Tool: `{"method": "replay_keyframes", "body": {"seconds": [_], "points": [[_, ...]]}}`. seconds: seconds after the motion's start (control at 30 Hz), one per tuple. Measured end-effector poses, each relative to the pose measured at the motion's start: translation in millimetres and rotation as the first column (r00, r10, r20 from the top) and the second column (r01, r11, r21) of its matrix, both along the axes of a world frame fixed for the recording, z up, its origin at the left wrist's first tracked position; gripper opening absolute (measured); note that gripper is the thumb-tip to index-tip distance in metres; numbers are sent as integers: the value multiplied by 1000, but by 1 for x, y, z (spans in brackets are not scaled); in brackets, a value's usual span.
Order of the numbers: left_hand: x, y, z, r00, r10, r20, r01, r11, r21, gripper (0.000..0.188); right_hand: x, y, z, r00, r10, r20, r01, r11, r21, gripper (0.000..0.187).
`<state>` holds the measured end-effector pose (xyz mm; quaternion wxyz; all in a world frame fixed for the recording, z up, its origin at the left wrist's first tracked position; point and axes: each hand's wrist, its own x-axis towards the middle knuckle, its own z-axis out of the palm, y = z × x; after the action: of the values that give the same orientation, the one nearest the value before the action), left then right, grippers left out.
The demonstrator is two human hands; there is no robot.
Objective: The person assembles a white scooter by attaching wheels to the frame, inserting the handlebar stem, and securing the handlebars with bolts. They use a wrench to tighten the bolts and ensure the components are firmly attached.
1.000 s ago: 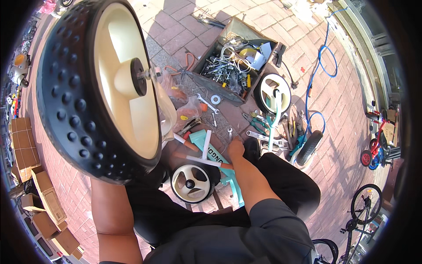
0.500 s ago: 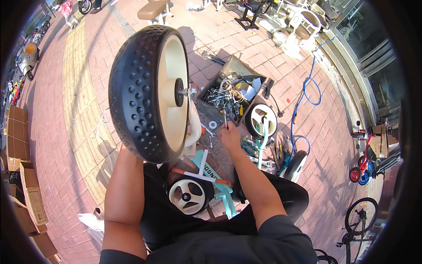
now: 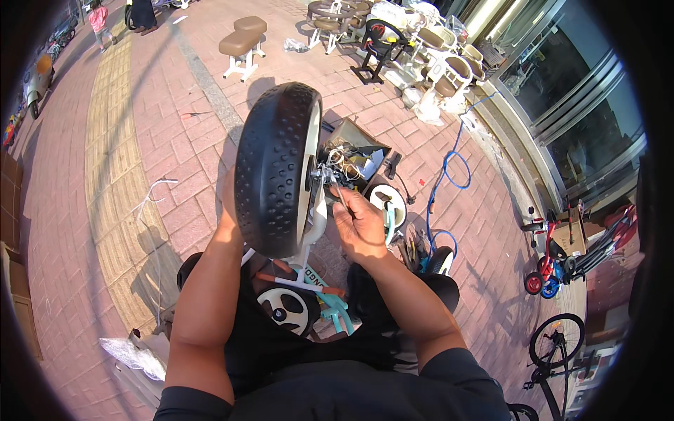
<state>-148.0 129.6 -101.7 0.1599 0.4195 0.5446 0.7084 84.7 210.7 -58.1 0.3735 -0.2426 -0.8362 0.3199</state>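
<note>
Head view: left hand [image 3: 228, 203] steadies the black studded wheel [image 3: 274, 168] upright over the lap (grip hidden); right hand [image 3: 359, 223] pinches axle hardware [image 3: 325, 173]. Next: seat hardware squarely at the hub.

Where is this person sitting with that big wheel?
Probably outdoors on a brick pavement in front of a shop that sells or mends children's bikes. A glass shopfront, small tricycles and an open box of parts suggest it.
</note>
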Motion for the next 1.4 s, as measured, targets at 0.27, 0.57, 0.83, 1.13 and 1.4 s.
{"method": "replay_keyframes", "body": {"seconds": [0.27, 0.57, 0.83, 1.13, 1.4], "points": [[5, -17, 19, 995, -87, -40, 85, 996, -38, 22, -6, -16, -15, 994, -102, -36, 108, 953, 283, 55], [7, -2, 12, 975, 83, -207, -91, 995, -32, 21, 22, -63, 52, 994, -11, 105, 21, 995, -98, 56], [12, -13, 34, 968, -104, -227, 66, 983, -172, 35, 24, -38, 117, 980, 50, -195, -96, 968, -233, 30], [7, -1, 15, 902, -40, -429, 63, 997, 37, 19, 8, 25, 11, 943, -148, -298, -223, 384, -896, 26], [7, -8, 34, 973, 90, -213, -83, 996, 42, 20, 39, -97, 39, 1000, -23, -1, 21, 961, -277, 39]]}}
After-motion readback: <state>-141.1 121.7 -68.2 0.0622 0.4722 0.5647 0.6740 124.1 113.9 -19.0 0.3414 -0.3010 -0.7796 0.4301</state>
